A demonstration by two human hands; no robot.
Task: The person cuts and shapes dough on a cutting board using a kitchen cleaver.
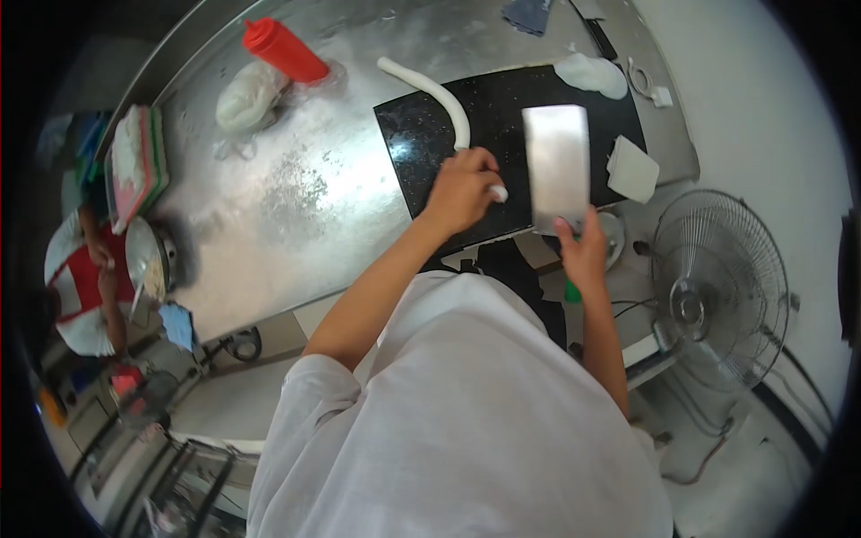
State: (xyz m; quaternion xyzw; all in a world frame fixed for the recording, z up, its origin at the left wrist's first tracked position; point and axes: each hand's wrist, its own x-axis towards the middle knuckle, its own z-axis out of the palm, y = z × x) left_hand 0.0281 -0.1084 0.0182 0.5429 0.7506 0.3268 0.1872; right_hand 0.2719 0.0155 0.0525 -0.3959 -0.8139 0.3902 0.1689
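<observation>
My left hand (462,190) is closed around the near end of a long white dough rope (435,91). A short stub of dough (499,193) pokes out by its fingertips. From the hand, the rope curves away over a black board (498,108) and onto the metal table. My right hand (583,249) grips a cleaver, its broad shiny blade (557,166) raised to the right of my left hand, apart from the dough. Something green (572,290) shows below that hand, perhaps the handle. At the board's far right corner lies a flat white mound (592,74), possibly flour or dough.
A red squeeze bottle (287,52) and a plastic bag with a pale lump (251,97) sit on the metal table (242,215). White squares (633,170) lie at the board's right edge. A fan (717,291) stands right; another person (90,278) works left beside a bowl (148,255).
</observation>
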